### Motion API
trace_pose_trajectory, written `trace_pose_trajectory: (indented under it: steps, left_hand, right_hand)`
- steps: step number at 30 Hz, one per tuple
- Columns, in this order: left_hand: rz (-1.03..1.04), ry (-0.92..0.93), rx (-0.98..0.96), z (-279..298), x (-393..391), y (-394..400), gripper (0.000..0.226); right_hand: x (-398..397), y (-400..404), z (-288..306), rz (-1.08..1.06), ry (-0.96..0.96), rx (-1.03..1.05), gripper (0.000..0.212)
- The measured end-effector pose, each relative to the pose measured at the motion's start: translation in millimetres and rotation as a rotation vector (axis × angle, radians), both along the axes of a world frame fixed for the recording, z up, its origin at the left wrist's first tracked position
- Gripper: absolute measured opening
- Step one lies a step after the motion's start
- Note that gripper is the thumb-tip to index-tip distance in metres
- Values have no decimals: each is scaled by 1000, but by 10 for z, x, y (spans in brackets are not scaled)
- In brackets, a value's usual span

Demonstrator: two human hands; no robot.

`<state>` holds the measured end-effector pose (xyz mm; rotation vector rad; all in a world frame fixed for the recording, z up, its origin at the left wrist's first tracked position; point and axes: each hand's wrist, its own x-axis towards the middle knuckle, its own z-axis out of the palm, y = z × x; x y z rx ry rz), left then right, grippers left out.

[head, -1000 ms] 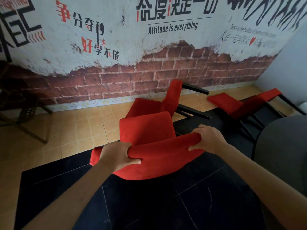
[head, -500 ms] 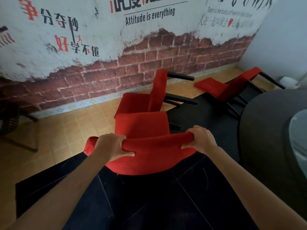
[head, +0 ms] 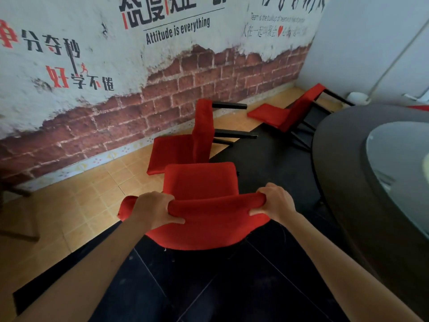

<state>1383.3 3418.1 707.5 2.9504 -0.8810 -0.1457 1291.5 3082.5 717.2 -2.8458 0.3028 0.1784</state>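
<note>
Wall [head: 162, 66] takes the most space: white plaster with slogans above, brick pattern below. Under it the floor [head: 69, 217] is tan tile beside the wall and black tile close to me. At the right stands the round dark surface [head: 348, 182] with a glass disc [head: 399, 163] on top. One second ago I saw only a piece of its rim. Now a big part is in view, so the head camera has turned right, toward it.

Three red chairs are here. The nearer fallen chair [head: 176, 154] lies on its side just behind the one I hold, legs pointing right. The farther fallen chair [head: 276, 115] lies near the corner, close to the surface. The upright chair [head: 202, 182] is directly before me, over the black tile, seat facing away. Its legs are hidden, so I cannot tell if it is lifted or standing.

My left hand [head: 153, 211] is curled tightly over the top of its backrest [head: 216, 205] near the left end. My right hand [head: 275, 203] is wrapped over the same top edge at the right end. Both grips are as they were a second ago.

I judge the chair is being brought round toward the surface. The next move should place it at the rim and keep its legs off the nearer fallen chair.
</note>
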Motion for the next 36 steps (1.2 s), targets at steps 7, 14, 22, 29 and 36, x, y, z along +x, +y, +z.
trace_pose_trajectory:
  steps: [7, 14, 22, 29, 36]
  left_hand:
    - [-145, 7, 11, 40, -219, 385, 58]
    - [-274, 7, 20, 14, -601, 873, 60]
    - [-300, 18, 31, 33, -1001, 1281, 54]
    - [-306, 32, 7, 25, -1422, 1505, 50]
    - [-282, 44, 18, -9, -1763, 1734, 54]
  right_hand:
    - [-708, 596, 27, -150, 2, 2, 48]
    - [-1396, 1212, -16, -257, -16, -15, 52]
    - [-1962, 1725, -36, -305, -12, -23, 57]
    - [-2367, 1968, -23, -323, 5, 1, 55]
    - [-2707, 2208, -61, -318, 15, 7, 60]
